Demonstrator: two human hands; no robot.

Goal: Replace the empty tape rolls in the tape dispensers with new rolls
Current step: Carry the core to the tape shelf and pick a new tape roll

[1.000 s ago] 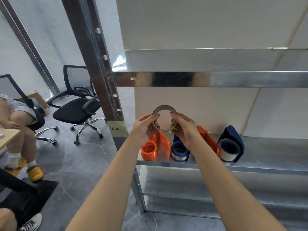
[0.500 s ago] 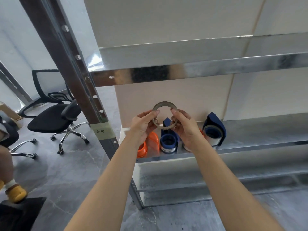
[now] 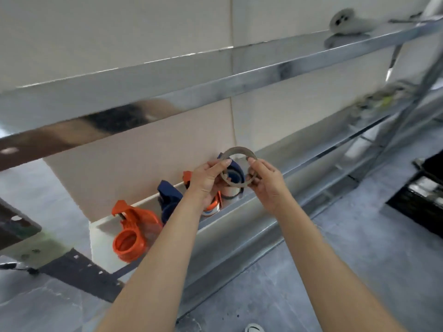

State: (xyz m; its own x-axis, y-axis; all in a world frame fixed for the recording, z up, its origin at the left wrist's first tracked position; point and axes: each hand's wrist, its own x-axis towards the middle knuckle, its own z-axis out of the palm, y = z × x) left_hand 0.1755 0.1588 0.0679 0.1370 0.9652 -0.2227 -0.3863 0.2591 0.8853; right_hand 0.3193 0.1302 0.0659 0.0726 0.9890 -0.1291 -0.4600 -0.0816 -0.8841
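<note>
**Metal shelving, bare tape core held up in both hands**

Head view: grey metal shelving (image 3: 239, 226) runs slantwise across a beige panelled wall (image 3: 143, 32), with a grey marbled floor (image 3: 359, 271) below it. The whole frame is tilted and partly blurred. An upper shelf (image 3: 215, 85) crosses above the hands. Far along it to the right lies a pale grey object (image 3: 345, 20), too smeared to name. A black crate (image 3: 422, 195) sits on the floor at the right edge.

Four tape dispensers stand in a row on the lower shelf, against the wall. An orange dispenser (image 3: 134, 233) is nearest the shelf's left end, and its round hub faces the camera. A blue dispenser (image 3: 169, 197) stands just beside it. A second orange dispenser (image 3: 188, 177) is mostly hidden behind the left wrist. A second blue dispenser (image 3: 237, 170) shows through and under the ring, and it carries a pale roll.

The empty tape roll (image 3: 238, 149), a thin brown cardboard ring, is held in the air in front of the lower shelf, above the far end of the row. The left hand (image 3: 206, 178) pinches its left side between thumb and curled fingers. The right hand (image 3: 268, 185) pinches the right side the same way.
</note>
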